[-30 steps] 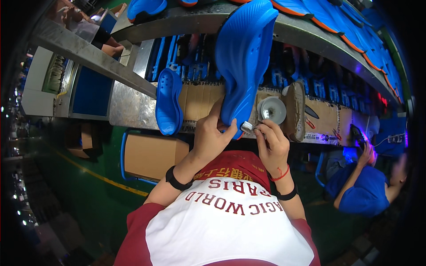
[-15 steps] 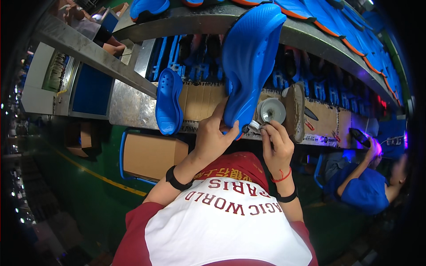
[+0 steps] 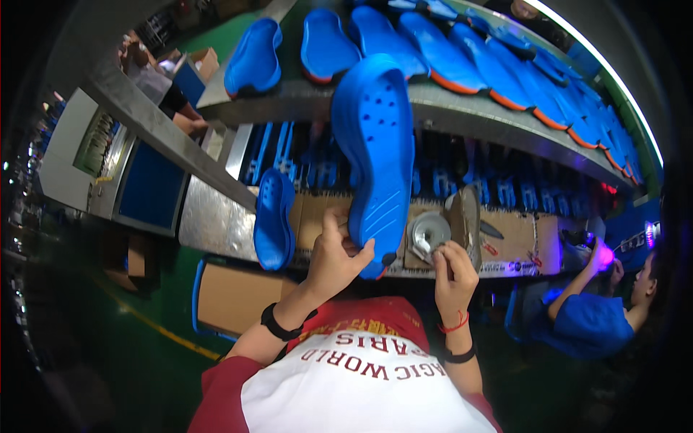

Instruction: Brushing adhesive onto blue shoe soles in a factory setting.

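Note:
A blue shoe sole (image 3: 379,159), pierced with small holes toward its far end, stands tilted up in front of me. Its near end is gripped by my left hand (image 3: 333,263), thumb on the sole's near side and fingers behind. My right hand (image 3: 455,278) is at the near edge of a round silvery dish (image 3: 417,232), with thumb and fingertips pinched together. What they hold, if anything, is too small to make out. Left of my left hand, a second blue sole (image 3: 274,224) rests on the bench, its holes at the far end.
Cardboard (image 3: 527,227) covers the bench, with a dark blade-shaped tool (image 3: 491,229) on it. A metal shelf (image 3: 289,101) crosses beyond, bearing several blue soles (image 3: 440,50). A cardboard box (image 3: 242,296) stands at left. A person in blue (image 3: 592,314) works at right.
The held sole has turned to show its holed face more squarely and now sits lower in view. My right hand has moved from the sole's near end to the dish. The view has tilted up.

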### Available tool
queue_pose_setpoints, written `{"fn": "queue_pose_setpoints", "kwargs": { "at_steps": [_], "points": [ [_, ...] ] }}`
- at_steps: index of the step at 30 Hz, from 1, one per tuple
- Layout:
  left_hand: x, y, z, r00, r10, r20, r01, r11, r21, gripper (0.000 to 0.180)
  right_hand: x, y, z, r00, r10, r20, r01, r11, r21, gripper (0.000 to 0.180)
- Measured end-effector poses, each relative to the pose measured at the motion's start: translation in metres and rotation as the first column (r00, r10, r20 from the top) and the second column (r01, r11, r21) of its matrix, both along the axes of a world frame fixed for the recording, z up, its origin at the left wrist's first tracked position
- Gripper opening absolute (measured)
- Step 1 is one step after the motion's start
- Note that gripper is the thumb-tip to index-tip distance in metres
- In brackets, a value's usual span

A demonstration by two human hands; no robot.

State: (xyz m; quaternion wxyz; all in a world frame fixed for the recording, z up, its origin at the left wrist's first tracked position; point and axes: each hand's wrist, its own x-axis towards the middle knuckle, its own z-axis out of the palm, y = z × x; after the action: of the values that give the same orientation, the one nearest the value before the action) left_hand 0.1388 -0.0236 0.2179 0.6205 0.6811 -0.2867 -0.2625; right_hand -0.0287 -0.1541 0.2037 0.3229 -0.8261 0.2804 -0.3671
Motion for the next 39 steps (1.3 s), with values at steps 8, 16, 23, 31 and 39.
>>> {"fn": "queue_pose_setpoints", "kwargs": {
  "at_steps": [8, 16, 23, 31, 39],
  "points": [
    [0.107, -0.051, 0.065, 0.960, -0.131, -0.246, 0.066, 0.965, -0.254, 0.046, -0.016, -0.002, -0.003, 0.998, -0.034, -0.048, 0.039, 0.993, 0.110, 0.008],
    [0.275, -0.180, 0.116, 0.591, -0.160, -0.791, -0.370, 0.817, -0.442, 0.039, -0.013, 0.007, -0.007, 0.999, -0.001, -0.050, 0.008, 0.989, 0.145, 0.008],
    [0.131, -0.071, 0.040, 0.823, 0.499, 0.272, -0.254, 0.752, -0.609, 0.027, -0.014, 0.009, -0.023, 0.999, 0.008, -0.053, 0.000, 0.986, 0.165, 0.009],
    [0.317, 0.027, -0.026, 0.418, 0.649, 0.636, -0.568, 0.733, -0.374, 0.049, -0.008, 0.008, -0.041, 0.995, 0.088, -0.047, -0.085, 0.994, 0.068, 0.009],
    [0.390, -0.016, -0.028, 0.939, 0.335, -0.081, -0.342, 0.933, -0.113, 0.089, -0.013, 0.007, -0.050, 0.997, 0.060, -0.046, -0.054, 0.991, 0.123, 0.010]
  ]
}}
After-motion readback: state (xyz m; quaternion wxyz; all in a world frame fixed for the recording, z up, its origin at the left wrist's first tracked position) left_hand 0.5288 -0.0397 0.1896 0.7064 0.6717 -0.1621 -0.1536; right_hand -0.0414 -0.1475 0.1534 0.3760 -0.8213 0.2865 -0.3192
